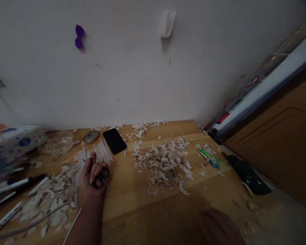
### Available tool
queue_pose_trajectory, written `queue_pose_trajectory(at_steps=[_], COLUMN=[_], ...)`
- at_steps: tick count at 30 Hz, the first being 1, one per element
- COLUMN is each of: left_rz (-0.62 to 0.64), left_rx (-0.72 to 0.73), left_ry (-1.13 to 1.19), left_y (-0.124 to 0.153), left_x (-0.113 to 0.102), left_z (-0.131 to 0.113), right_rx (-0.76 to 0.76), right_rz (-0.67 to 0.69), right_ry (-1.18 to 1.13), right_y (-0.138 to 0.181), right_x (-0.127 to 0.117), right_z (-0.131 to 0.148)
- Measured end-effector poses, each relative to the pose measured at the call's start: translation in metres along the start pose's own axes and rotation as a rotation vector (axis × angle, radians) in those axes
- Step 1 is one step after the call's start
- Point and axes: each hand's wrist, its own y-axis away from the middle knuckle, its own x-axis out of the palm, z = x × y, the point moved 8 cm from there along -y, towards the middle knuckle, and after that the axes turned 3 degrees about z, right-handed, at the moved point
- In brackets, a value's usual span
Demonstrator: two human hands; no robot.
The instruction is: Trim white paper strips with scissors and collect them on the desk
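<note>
My left hand [91,177] rests palm up on the wooden table [122,207]. Its fingers are curled round a small pair of scissors [99,182] with black loop handles; the blades are mostly hidden by the hand. Just beyond it lie several thin whitish translucent sticks [102,151]. My right hand [216,226], dark and smeared by motion, is low at the front edge of the view, and its fingers cannot be made out. Between and beyond the hands spreads a heap of pale, dry, petal-like flakes [165,161].
More flakes [47,200] lie at left among pens [9,217]. Behind are a clear dish [56,142], a metal lid [91,136], a black phone [114,141] and a dotted box [22,140]. Green-and-blue scissors [210,158] and a dark pouch [248,173] lie right. A wall [132,85] bounds the back.
</note>
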Motion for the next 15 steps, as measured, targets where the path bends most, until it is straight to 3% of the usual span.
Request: queue_pose_trajectory(at_steps=[2,5,7,11,15], left_rz=[-0.006,-0.005,-0.009,-0.026,-0.071], left_rx=[0.0,0.011,0.018,-0.005,-0.003], left_ry=[-0.014,-0.034,-0.041,-0.035,-0.063], left_y=[0.0,0.001,0.001,0.0,0.001], left_x=[0.0,0.001,0.0,-0.002,-0.002], left_z=[0.0,-0.002,-0.004,-0.005,-0.003], right_rx=[0.15,0.398,0.458,0.272,0.112], right_rz=[0.122,0.051,0.097,0.188,0.062], right_ry=[-0.091,-0.124,-0.126,-0.189,-0.384], right_y=[-0.063,-0.145,-0.179,-0.198,-0.174], right_x=[0.029,0.062,0.085,0.104,0.088], right_z=[0.014,0.024,0.029,0.043,0.033])
